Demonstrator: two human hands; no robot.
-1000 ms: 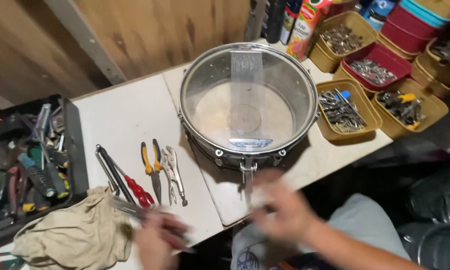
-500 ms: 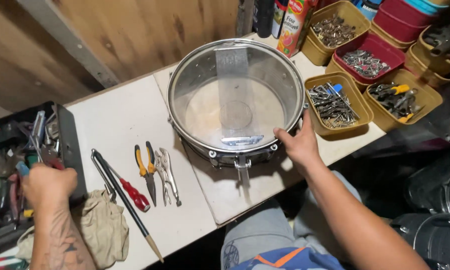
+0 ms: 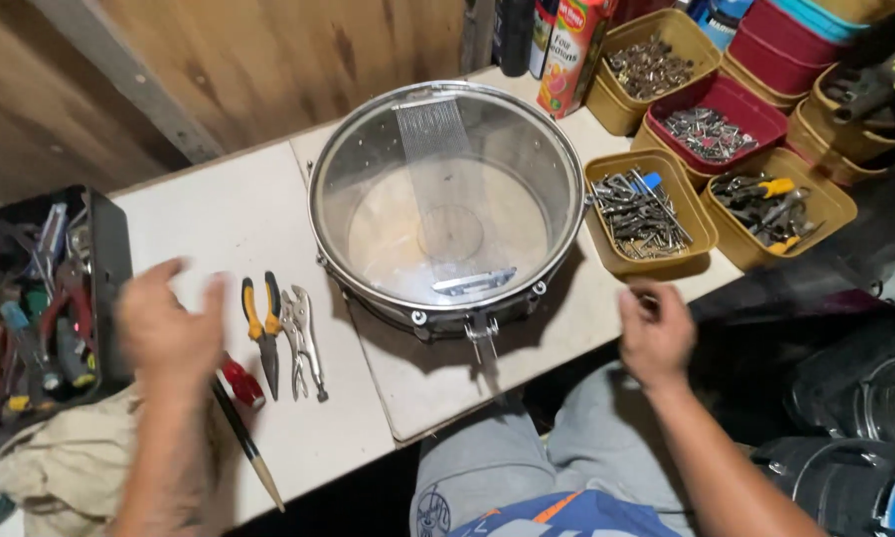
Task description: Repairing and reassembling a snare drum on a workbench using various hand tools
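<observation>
Snare drum (image 3: 447, 214), chrome-shelled with a clear head, lies flat on the white bench (image 3: 219, 214), near its front edge and between the two hands. The left hand (image 3: 169, 333), fingers spread and gripping nothing, hovers over the row of hand tools: yellow-handled pliers (image 3: 260, 328), locking pliers (image 3: 303, 338), a red-handled tool (image 3: 239, 381) and a thin wooden stick (image 3: 248, 452). The right hand (image 3: 656, 333) hangs at the bench edge just below a tan tray of metal hardware (image 3: 641, 214); its fingers are curled, and whether they pinch a small part cannot be told. Judged from this, the step in hand is tool selection; the next move calls for a firm close on one handle. The left hand is blurred, and it hides most of the red-handled tool. The open toolbox (image 3: 40, 298) is cut by the frame, as are the farther trays.
</observation>
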